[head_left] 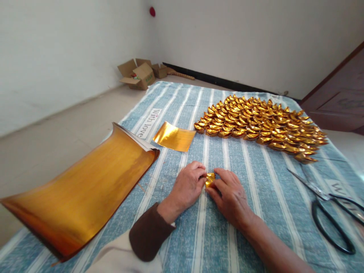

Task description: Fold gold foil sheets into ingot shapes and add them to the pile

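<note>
Between my two hands, low over the striped cloth, is a small folded piece of gold foil paper (210,179). My left hand (190,184) pinches its left side, fingers curled in. On the right side my right hand (231,193) grips it with thumb and fingertips. Parts of the paper are hidden behind the fingers. Just beyond my hands lies a flat square of gold foil paper (174,137), slightly curled. Farther off to the right, many folded gold paper ingots (256,123) sit packed in rows.
A thick stack of large gold foil sheets (82,185) covers the left side of the table. Open scissors (321,193) with black handles lie at the right. The blue striped tablecloth (182,227) spans the table. Cardboard boxes (139,76) stand on the floor by the wall.
</note>
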{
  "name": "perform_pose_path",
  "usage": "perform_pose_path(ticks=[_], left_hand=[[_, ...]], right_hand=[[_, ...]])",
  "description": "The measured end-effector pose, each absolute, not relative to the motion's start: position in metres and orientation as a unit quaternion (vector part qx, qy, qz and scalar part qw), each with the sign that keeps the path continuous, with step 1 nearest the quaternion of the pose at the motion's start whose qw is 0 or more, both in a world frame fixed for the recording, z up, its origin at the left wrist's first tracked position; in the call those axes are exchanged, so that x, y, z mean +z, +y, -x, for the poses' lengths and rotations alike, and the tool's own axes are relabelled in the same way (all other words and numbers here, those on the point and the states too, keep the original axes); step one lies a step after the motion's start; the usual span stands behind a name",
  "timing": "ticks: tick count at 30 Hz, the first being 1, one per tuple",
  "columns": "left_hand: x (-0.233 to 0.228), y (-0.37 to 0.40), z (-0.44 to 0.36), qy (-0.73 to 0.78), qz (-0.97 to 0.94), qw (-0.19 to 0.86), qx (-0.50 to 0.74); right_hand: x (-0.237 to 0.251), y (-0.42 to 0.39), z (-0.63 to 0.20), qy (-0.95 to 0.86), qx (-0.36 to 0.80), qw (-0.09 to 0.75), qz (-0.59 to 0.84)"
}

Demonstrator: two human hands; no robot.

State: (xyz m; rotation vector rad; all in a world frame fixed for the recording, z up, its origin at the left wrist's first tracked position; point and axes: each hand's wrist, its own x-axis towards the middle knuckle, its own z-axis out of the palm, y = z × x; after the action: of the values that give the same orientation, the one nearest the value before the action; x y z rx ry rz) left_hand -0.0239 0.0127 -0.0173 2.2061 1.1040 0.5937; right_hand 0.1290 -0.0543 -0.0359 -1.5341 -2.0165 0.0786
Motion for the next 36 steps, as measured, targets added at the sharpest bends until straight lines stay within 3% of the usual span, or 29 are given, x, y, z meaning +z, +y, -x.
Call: perform_pose_path(ticks=[26, 36], left_hand=[[-0.022, 0.017, 0.025, 0.412, -0.828, 0.303, 0.232], [-0.017, 0.016, 0.025, 0.419, -0.829, 0.296, 0.223]], right_hand=[[-0.047, -0.053, -0.139, -0.689, 0.195, 0.374, 0.590], [-0.049, -0.055, -0.139, -0.669, 0.187, 0.394, 0.602]])
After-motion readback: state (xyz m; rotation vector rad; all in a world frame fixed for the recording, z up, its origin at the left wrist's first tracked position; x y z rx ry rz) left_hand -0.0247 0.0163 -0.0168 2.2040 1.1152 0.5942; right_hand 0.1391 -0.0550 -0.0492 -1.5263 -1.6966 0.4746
